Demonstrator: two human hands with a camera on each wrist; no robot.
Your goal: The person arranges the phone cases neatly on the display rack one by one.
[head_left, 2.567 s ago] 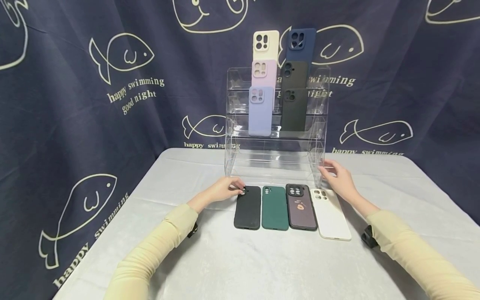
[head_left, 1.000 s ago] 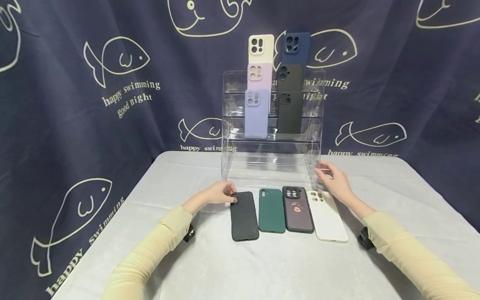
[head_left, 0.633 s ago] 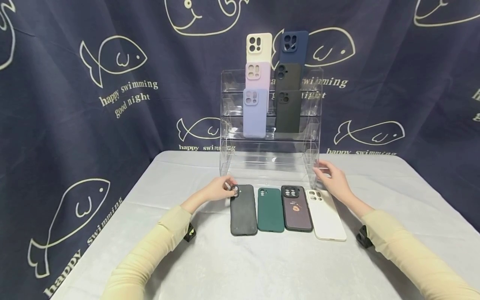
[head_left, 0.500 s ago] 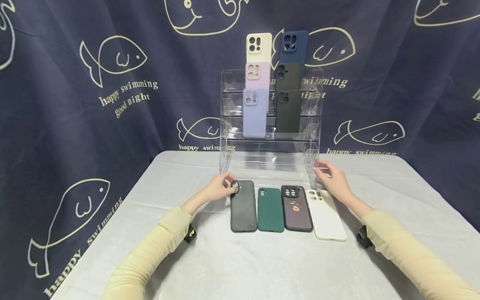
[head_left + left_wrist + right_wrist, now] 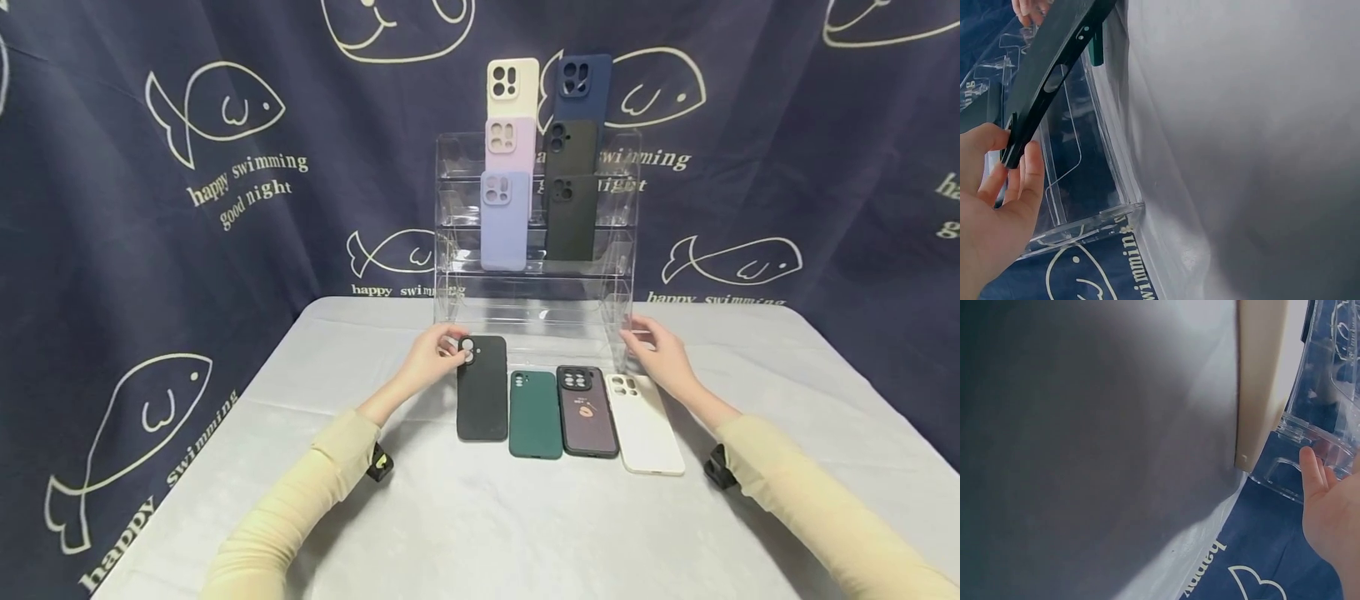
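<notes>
In the head view my left hand pinches a black phone case at its upper left corner, by the camera holes. The left wrist view shows the thumb on one face of the case and fingertips on the other, the case tilted and raised off the table. A clear tiered display stand is just behind it. My right hand holds the stand's lower right side between thumb and fingers. To the right of the black case lie a green case, a dark purple case with black rim and a white case.
In the stand's upper tiers, a left column has cream, pink and lilac cases. A right column has a navy case and two black cases. A dark fish-print curtain hangs behind the pale table.
My left hand first drew the black case toward the front of the table, then lifted it up toward the stand. The right hand has kept its place on the stand. The view has shifted slightly.
</notes>
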